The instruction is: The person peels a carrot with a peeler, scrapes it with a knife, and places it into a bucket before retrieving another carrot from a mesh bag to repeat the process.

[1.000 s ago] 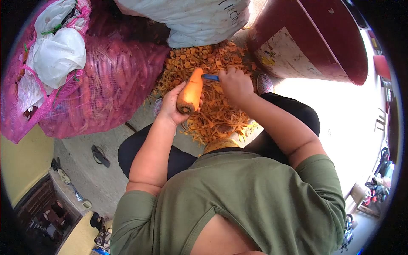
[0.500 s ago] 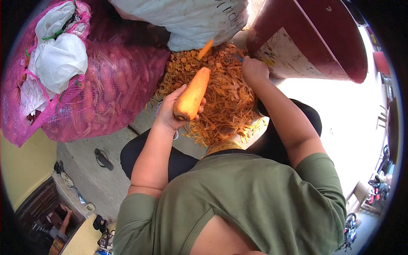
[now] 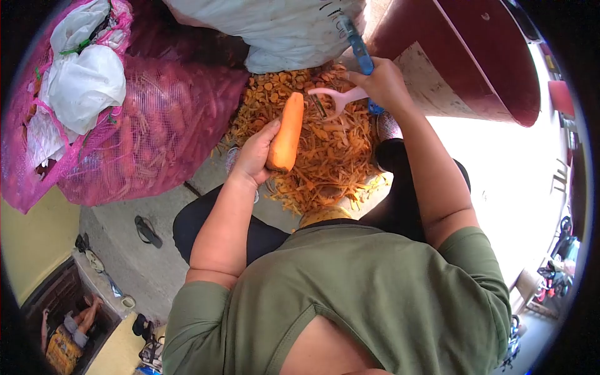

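Observation:
My left hand (image 3: 257, 152) is wrapped round a peeled orange carrot (image 3: 287, 134), its thick end low and its narrow end pointing up. Closed fingers of my right hand (image 3: 382, 84) hold a peeler with a pink head (image 3: 339, 100), its blade just right of the carrot without touching it. A blue-handled tool (image 3: 357, 49), which looks like a knife, also sticks up out of the right hand. Beneath both hands lies a heap of orange peelings and cut carrot ends (image 3: 331, 150).
Pink mesh sacks (image 3: 150, 131) full of carrots stand at the left. A white sack (image 3: 287, 31) is at the top, beside a large dark red tub (image 3: 475, 56). Sandals (image 3: 148, 231) lie on the floor, and another person (image 3: 81, 325) shows at the lower left.
The carrot has turned more upright. My right hand has lifted, and the pink peeler and blue-handled tool now show. The orange piece that was above the carrot is gone from there.

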Motion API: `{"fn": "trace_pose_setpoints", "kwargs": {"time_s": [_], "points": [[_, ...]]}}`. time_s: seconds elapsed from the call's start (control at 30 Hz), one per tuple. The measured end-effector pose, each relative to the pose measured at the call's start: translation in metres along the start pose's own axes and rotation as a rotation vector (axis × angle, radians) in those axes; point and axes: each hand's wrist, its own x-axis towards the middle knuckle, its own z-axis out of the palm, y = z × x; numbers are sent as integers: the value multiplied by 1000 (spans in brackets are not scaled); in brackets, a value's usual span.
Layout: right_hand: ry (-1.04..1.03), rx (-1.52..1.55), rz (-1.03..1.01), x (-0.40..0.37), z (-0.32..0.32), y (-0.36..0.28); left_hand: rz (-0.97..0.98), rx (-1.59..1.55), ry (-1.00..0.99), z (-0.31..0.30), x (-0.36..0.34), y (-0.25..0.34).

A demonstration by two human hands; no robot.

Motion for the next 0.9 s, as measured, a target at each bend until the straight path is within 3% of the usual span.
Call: {"fn": "trace_pose_setpoints", "kwargs": {"time_s": [0.13, 0.17, 0.27, 0.3, 0.37, 0.47, 0.53, 0.57, 0.63, 0.73, 0.77, 0.87, 0.9], "points": [[-30, 101, -14, -9, 14, -6, 66, 268, -83, 6, -1, -9], [-34, -19, -39, -7, 18, -3, 60, 344, -108, 3, 0, -11], [252, -183, 116, 20, 16, 29, 86, 464, -123, 3, -7, -9], [179, -30, 270, 29, 9, 33, 98, 476, -114, 5, -9, -7], [125, -47, 163, 28, 11, 39, 119, 494, -97, 8, -11, -6], [33, -52, 16, -4, 21, -1, 188, 663, -36, -5, -2, -13], [-46, -53, 78, -6, 26, -8, 187, 695, -87, -3, -2, -12], [20, -99, 113, 0, 27, 0, 181, 712, -116, -2, -4, -13], [158, -192, 169, 23, 24, 19, 188, 687, -117, -3, -4, -10], [164, -96, 194, 28, 6, 23, 136, 508, -74, -1, -6, -9], [165, -137, 39, 29, 14, 29, 108, 423, -56, 0, -6, -9], [-193, 225, 75, -8, 29, -14, -40, 148, 29, -1, -1, -11], [-240, 211, 30, -23, 36, -26, -61, 100, 38, 1, -2, -11]]}}
